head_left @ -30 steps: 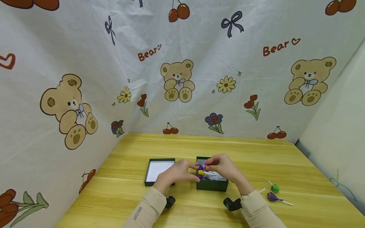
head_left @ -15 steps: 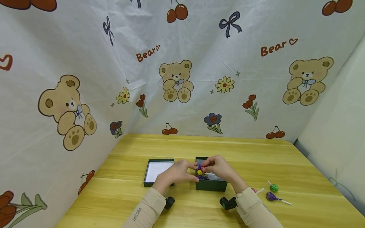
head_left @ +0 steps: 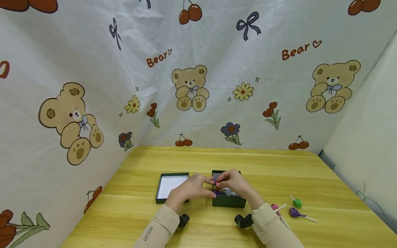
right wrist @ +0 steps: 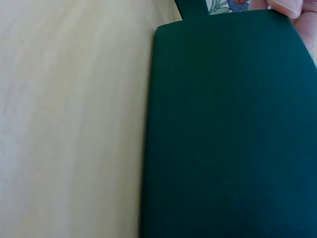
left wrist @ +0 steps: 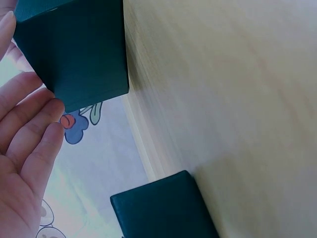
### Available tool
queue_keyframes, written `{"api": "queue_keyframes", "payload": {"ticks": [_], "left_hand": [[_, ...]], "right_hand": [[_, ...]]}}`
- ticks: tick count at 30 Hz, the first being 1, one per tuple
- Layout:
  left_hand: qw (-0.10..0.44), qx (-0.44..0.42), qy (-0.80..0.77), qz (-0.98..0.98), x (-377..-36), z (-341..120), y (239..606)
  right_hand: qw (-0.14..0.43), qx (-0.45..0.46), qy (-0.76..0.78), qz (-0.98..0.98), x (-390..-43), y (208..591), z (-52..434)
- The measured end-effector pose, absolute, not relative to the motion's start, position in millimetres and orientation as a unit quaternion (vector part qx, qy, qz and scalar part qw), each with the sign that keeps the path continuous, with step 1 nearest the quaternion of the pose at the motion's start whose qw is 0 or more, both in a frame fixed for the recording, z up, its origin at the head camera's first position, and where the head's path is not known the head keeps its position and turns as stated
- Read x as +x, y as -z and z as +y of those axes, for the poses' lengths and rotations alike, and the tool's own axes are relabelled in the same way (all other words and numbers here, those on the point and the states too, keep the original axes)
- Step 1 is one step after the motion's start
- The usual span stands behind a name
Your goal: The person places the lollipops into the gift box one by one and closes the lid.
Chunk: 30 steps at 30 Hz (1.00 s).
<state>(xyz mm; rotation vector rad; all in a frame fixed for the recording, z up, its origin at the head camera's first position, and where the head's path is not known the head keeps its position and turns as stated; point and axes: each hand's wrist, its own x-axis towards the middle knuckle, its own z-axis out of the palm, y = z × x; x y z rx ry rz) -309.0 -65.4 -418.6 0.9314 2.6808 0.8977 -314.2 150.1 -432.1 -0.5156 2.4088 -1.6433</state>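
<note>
**Right hand pinching a lollipop inside the box**

The wooden table is carrying a dark green box, with a lid lying to its left. The head view is showing the box's inside; both wrist views are showing its plain front wall. The left hand is spreading thumb and fingers around the box's left end. The right hand is pinching a reddish lollipop near that end, its stick direction being hidden. Right of the box, a purple lollipop is lying crosswise, stick pointing right and slightly towards the person.
</note>
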Motion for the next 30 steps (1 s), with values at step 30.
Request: {"api": "queue_keyframes", "payload": {"ticks": [30], "left_hand": [[0.090, 0.306, -0.305, 0.897, -314.5, -66.6, 420.8]], "right_hand": [[0.121, -0.159, 0.536, 0.821, -321.4, 434.8, 143.0]]}}
